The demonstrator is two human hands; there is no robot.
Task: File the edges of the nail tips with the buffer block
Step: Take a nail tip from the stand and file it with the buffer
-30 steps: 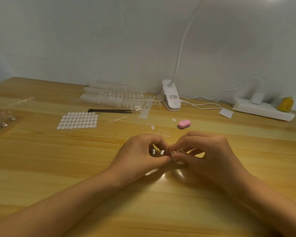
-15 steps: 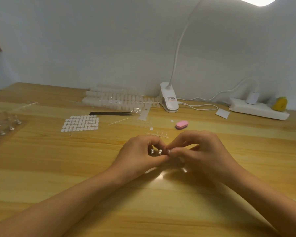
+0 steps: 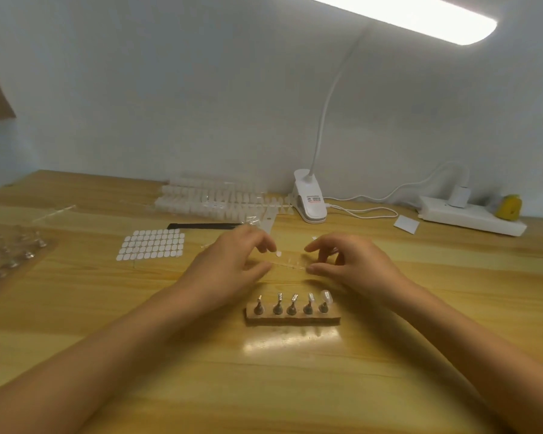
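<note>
Now | peg stand [image 3: 292,315] nearest | nail tips [image 3: 213,200], lamp base [image 3: 310,203] by wall

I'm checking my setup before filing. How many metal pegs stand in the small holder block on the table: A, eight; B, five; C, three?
B: five pegs stand in one row in the holder block, which sits on the table nearer the camera than the left hand and right hand.

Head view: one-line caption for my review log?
Left hand and right hand flank a clear nail-tip strip behind a five-peg stand.
</note>
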